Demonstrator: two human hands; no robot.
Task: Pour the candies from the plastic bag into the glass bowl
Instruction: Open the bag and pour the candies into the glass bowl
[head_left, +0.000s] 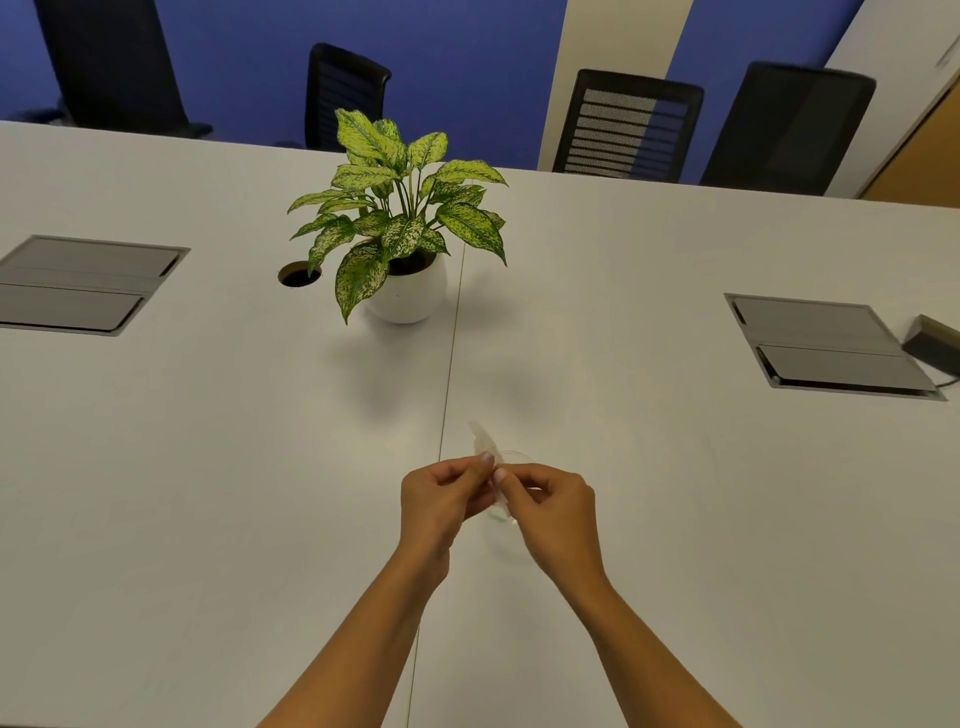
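A small clear plastic bag (485, 441) is pinched between my left hand (441, 499) and my right hand (553, 506), fingertips meeting at its middle. Its upper end sticks up past my fingers; the lower end hangs between my hands. A small clear glass bowl (519, 457) stands on the white table just behind and below my hands, mostly hidden by them; only part of its rim shows. I cannot make out candies in the bag or in the bowl.
A potted plant in a white pot (408, 291) stands beyond my hands. Grey cable hatches (78, 283) (826, 345) sit left and right, a round cable hole (298, 274) near the plant, a dark box (935, 340) at the right edge. Black chairs (628, 127) line the far side.
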